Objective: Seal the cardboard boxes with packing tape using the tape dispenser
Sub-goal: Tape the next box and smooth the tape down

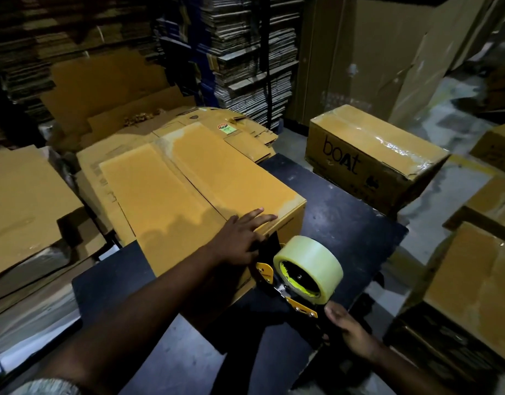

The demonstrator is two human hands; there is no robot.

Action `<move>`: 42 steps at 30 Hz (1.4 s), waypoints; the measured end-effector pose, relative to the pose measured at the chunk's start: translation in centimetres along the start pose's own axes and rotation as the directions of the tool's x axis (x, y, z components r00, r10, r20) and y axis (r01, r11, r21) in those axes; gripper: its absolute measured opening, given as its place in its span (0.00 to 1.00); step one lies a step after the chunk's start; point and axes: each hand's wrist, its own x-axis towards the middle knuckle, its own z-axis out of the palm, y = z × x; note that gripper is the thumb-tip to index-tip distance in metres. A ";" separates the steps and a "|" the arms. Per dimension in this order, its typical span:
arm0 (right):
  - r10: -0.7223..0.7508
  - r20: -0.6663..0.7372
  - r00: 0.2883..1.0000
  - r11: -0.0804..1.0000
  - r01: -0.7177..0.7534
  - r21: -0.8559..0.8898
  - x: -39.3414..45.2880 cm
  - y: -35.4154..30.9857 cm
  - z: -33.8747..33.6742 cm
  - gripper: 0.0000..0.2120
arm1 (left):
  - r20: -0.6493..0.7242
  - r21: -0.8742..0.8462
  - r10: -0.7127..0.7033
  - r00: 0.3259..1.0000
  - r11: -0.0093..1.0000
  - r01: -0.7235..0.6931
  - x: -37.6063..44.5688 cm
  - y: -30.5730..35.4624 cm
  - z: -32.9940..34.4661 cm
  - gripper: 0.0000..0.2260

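Hands (239, 240) press box (188, 189), grip dispenser (299, 277).

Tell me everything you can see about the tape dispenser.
The tape dispenser has a yellow and black frame carrying a wide roll of clear tape. It is tilted, its front end against the near end face of the cardboard box on the dark table, just below the top edge. The right hand grips its black handle; the left hand lies flat on the box top beside it.

tape dispenser (285, 283) handle hidden under right hand (351, 334), box (473, 295) cut off at right edge
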 end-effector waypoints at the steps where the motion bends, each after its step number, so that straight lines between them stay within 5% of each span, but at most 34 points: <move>1: -0.012 -0.020 1.000 1.000 0.012 0.007 0.2 0.5 -0.3 0.40 | 0.006 -0.026 -0.009 1.000 1.000 0.009 -0.1 0.0 -0.1 0.10; 6: -0.003 -0.008 1.000 0.999 0.002 -0.042 0.2 1.1 0.0 0.47 | 0.034 -0.092 -0.004 0.999 0.996 0.008 -0.1 0.2 -0.7 0.08; 12: -0.032 -0.004 0.999 0.998 0.032 -0.050 0.9 1.6 0.0 0.32 | 0.094 -0.121 -0.035 0.995 0.992 0.046 0.0 0.3 -0.4 0.21; 22: -0.063 -0.033 0.997 0.996 0.061 -0.072 0.9 2.3 0.7 0.43 | 0.148 -0.095 -0.098 0.984 0.989 0.112 0.1 1.0 -0.7 0.43; 28: -0.078 -0.052 0.996 0.991 0.072 -0.109 1.0 2.1 0.9 0.30 | 0.125 -0.171 -0.149 0.981 0.971 0.169 0.3 0.8 -0.4 0.43; 32: -0.018 -0.073 0.997 0.999 0.015 -0.043 1.2 2.7 1.0 0.28 | 0.090 -0.225 -0.144 0.985 0.961 0.161 0.2 0.6 -0.4 0.37; 36: 0.065 -0.139 0.988 0.997 -0.069 -0.020 0.9 3.5 0.3 0.28 | 0.036 -0.248 -0.091 0.995 0.964 0.097 0.0 0.6 -0.4 0.09; 42: 0.157 -0.259 0.953 0.985 -0.132 0.110 0.1 3.7 -1.2 0.30 | -0.010 -0.234 -0.096 0.995 0.968 0.091 -0.1 1.2 -0.4 0.06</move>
